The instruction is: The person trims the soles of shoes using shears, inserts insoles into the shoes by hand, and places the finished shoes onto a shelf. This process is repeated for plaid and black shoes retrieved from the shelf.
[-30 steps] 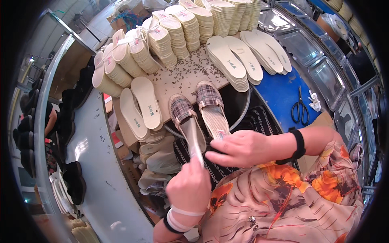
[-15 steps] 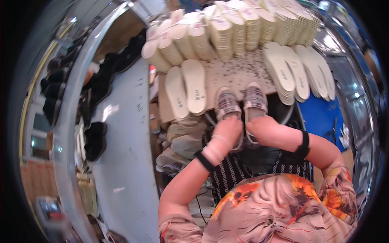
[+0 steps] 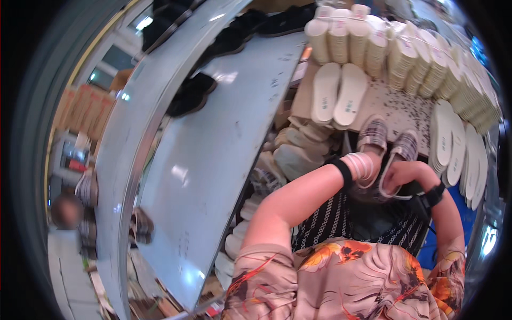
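A pair of plaid slip-on shoes with pale edging is at my hands, toes pointing away from me. My left hand (image 3: 373, 158) grips the left plaid shoe (image 3: 373, 130) at its opening, fingers mostly hidden inside. Curled into the opening of the right plaid shoe (image 3: 406, 145) is my right hand (image 3: 399, 174). The two shoes sit side by side over my lap, near the front edge of the board. Just beyond them lies a pair of cream insoles (image 3: 350, 96).
Bundled insole stacks (image 3: 402, 58) line the back of the speckled board (image 3: 392, 104). More loose insoles (image 3: 453, 144) lie at right. A pale metal shelf (image 3: 229, 128) on the left carries black shoes (image 3: 192, 95). Pale shoe pieces (image 3: 298, 152) pile up between shelf and board.
My view has swung left, so the board and my hands appear farther right and more of the shelf shows. Both hands keep hold of the plaid shoes.
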The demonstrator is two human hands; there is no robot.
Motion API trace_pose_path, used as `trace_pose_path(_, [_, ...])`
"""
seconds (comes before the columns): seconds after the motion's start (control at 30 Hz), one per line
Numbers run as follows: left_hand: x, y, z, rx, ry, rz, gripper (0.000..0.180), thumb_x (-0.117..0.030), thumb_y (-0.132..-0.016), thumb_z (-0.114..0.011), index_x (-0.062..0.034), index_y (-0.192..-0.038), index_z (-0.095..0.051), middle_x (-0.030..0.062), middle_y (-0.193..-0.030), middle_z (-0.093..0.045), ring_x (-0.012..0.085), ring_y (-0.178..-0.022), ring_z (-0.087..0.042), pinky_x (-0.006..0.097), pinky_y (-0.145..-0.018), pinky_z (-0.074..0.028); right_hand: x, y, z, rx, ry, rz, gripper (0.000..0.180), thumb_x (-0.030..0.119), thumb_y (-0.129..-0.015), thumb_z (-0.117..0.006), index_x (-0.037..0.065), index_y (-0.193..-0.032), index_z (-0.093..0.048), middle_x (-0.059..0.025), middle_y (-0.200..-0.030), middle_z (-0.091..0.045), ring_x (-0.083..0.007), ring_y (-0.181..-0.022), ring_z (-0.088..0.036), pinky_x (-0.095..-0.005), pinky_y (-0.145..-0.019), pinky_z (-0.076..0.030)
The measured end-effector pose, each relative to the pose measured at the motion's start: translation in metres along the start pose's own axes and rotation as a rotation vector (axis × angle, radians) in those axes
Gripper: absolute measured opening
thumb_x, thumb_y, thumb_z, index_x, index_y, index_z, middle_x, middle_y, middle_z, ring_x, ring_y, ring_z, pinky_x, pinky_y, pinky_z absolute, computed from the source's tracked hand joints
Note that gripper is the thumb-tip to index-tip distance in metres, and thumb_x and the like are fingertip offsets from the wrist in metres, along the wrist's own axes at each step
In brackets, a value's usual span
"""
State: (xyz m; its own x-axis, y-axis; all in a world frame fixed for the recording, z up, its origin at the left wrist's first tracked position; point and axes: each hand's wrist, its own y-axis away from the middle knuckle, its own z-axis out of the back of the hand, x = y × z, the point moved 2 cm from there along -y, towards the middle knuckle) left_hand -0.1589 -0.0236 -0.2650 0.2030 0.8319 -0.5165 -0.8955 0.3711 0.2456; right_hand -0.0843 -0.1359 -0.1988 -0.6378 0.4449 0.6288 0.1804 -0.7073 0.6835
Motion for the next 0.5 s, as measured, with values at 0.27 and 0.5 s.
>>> trace_pose_path(0.27, [-0.104, 0.066, 0.032, -0.286, 0.053, 0.179, 0.029, -0.015, -0.072, -0.062, -0.0009, -0.096, -0.054, 0.0171, -0.081, -0.063, 0.0329, -0.079, -0.063, 0.041, -0.065, -0.051, -0.001, 0.0, -0.024, -0.417, 0.734, -0.347, 0.029, 0.034, -0.06, -0.065, 0.01, -0.075, -0.069, -0.0132, -0.079, -0.066, -0.0279, -0.075, -0.065, -0.0359, -0.065, -0.05])
trace_pose_path(0.5, [-0.104, 0.063, 0.016, -0.179, -0.059, 0.294, 0.045, -0.035, -0.074, -0.067, -0.0032, -0.103, -0.054, 0.018, -0.085, -0.06, 0.0347, -0.083, -0.061, 0.043, -0.072, -0.049, 0.014, 0.091, 0.008, -0.626, -0.192, 0.115, 0.026, 0.02, -0.076, -0.065, 0.0, -0.093, -0.06, -0.0104, -0.078, -0.063, -0.0155, -0.074, -0.059, -0.0283, -0.069, -0.047])
